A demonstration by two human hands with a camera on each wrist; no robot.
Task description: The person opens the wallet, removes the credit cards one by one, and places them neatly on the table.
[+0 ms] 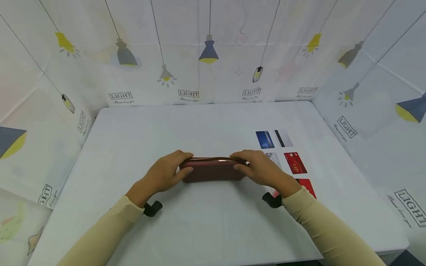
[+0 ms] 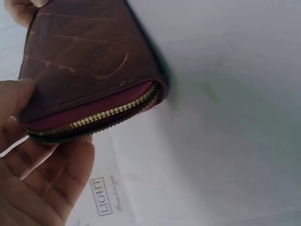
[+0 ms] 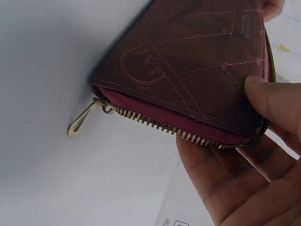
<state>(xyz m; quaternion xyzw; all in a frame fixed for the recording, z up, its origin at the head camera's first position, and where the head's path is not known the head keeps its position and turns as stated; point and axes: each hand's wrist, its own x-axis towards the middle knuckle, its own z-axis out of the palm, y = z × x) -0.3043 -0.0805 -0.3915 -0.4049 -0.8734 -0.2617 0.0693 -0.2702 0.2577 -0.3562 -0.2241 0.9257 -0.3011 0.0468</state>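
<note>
A dark red quilted zip wallet (image 1: 213, 171) stands on its long edge on the white table, zipper side up. My left hand (image 1: 168, 171) grips its left end, thumb on the near face and fingers behind. At the right end my right hand (image 1: 257, 168) holds it the same way. In the left wrist view the gold zipper teeth (image 2: 108, 113) run round the end, parted. The zipper pull (image 3: 81, 120) hangs at the lower corner in the right wrist view, with the teeth apart there too. The wallet's inside is hidden.
Right of the wallet lie several cards: a blue card (image 1: 265, 139), a white card with a black stripe (image 1: 284, 138), a red VIP card (image 1: 295, 163) and another red card (image 1: 307, 186). My right forearm partly covers some. Lamp-printed cloth (image 1: 226, 74) surrounds the table (image 1: 139, 125).
</note>
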